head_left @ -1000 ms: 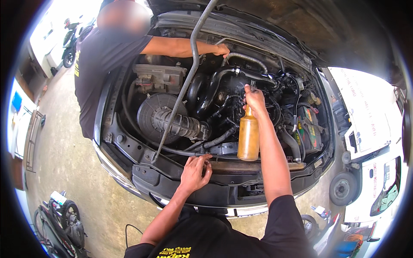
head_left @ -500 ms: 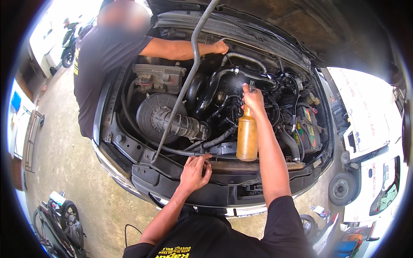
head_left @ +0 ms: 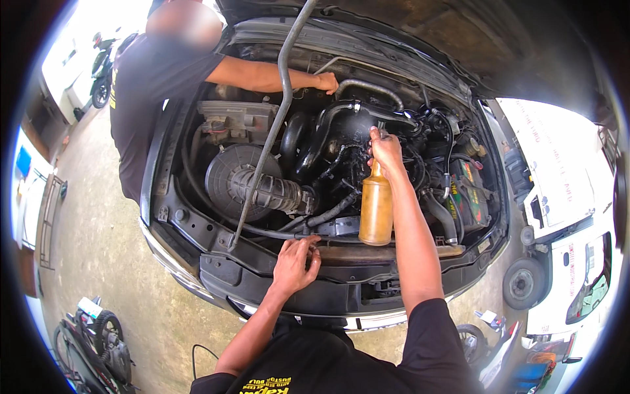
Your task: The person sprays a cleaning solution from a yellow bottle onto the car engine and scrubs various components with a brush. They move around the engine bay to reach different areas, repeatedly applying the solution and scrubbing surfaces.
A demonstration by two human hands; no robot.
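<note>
My right hand (head_left: 386, 152) is closed around the neck of an amber spray bottle (head_left: 376, 209), holding it upright over the engine (head_left: 335, 148). Pale mist hangs in front of its nozzle, above wet, shiny black engine parts. My left hand (head_left: 295, 264) leans on the front edge of the engine bay, fingers outstretched with the thumb apart, beside the brownish radiator top (head_left: 354, 255). A co-worker's hand (head_left: 327, 83) reaches in from the left to the back of the bay, near a ribbed hose (head_left: 374, 88); what it holds, if anything, is unclear.
A grey hood prop rod (head_left: 274, 128) slants across the bay left of my hands, under the raised hood (head_left: 525, 46). Left of the engine sits a round air filter housing (head_left: 226, 177); a battery (head_left: 469, 197) is at right. The co-worker (head_left: 154, 98) stands by the left fender.
The co-worker's hand has shifted slightly left and toward me. The whole view has drifted a little. Both my hands keep their places, and mist still shows at the nozzle.
</note>
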